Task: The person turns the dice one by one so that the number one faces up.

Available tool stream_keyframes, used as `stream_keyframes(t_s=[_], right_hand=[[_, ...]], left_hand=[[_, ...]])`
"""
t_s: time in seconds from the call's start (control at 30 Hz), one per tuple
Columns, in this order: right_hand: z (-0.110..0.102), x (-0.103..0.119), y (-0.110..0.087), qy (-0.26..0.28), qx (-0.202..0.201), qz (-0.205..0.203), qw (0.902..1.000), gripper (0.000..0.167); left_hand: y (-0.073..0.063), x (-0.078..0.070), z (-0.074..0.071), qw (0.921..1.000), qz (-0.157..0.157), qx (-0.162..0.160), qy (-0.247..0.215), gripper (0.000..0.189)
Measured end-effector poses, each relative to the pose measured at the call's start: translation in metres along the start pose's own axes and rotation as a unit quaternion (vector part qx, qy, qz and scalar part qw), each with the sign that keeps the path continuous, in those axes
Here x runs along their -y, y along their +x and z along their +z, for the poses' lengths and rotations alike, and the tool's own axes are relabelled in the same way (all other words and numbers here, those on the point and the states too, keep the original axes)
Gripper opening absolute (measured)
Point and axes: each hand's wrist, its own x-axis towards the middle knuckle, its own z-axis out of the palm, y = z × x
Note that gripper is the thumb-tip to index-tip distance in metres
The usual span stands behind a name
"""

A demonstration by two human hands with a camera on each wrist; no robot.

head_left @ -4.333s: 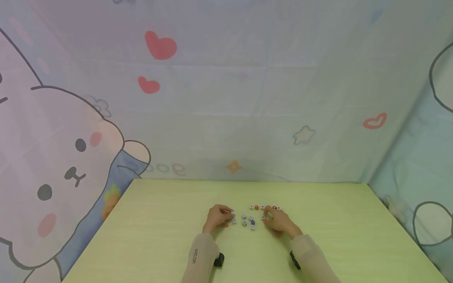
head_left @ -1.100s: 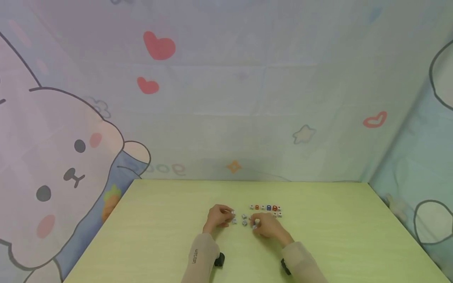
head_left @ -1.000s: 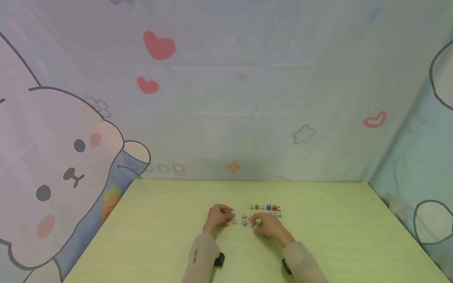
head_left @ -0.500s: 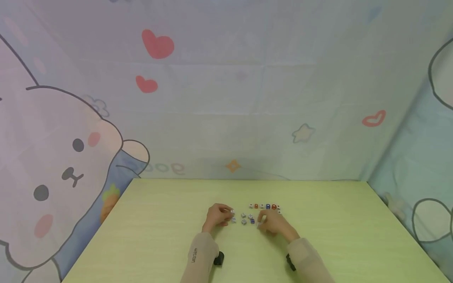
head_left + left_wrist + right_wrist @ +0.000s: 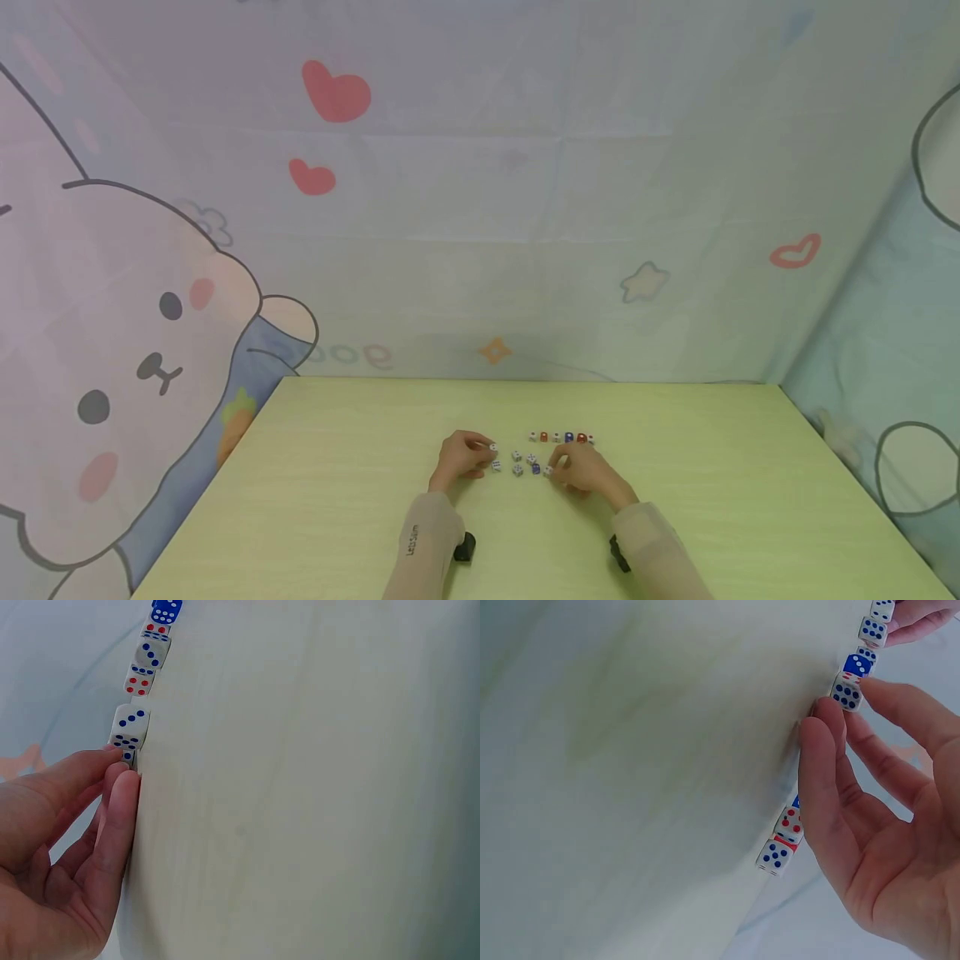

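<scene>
In the head view my left hand [image 5: 459, 456] pinches a white die [image 5: 493, 447] by the fingertips. The left wrist view shows that die mostly hidden by the fingers, with a larger-looking white die [image 5: 129, 726] right beyond it. My right hand [image 5: 588, 468] has thumb and fingers at a white die [image 5: 548, 471], just right of a blue die [image 5: 536, 469]. In the right wrist view this white die [image 5: 846, 696] sits between thumb tip and fingertips. Several white dice, among them one [image 5: 517, 456] and another [image 5: 531, 459], lie between the hands.
A row of small dice runs behind the right hand, with white, red and blue ones such as a blue die [image 5: 569, 437] and a red die [image 5: 581, 438]. The pale yellow-green table [image 5: 337, 483] ends at a printed cloth backdrop [image 5: 480, 208].
My right hand has drawn the white die from in front of the blue die to its right side. Two white dice farther right are now hidden behind that hand. My left hand stays put.
</scene>
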Motion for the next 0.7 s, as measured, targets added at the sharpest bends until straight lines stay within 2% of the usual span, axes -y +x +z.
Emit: stream_keyframes(t_s=[0.23, 0.47, 0.7], right_hand=[[0.0020, 0.0036, -0.0010, -0.026, -0.007, 0.005, 0.9996, 0.017], [0.0049, 0.0074, -0.0006, -0.064, -0.015, -0.003, 0.9978, 0.012], [0.0034, 0.0063, 0.0001, -0.052, -0.014, 0.000, 0.9985, 0.011]], left_hand=[[0.0005, 0.0009, 0.0002, 1.0000, 0.002, 0.002, -0.004, 0.023], [0.0015, 0.0031, 0.0008, 1.0000, 0.003, 0.001, -0.001, 0.023], [0.0010, 0.0014, 0.0006, 1.0000, 0.001, 0.001, -0.002, 0.023]])
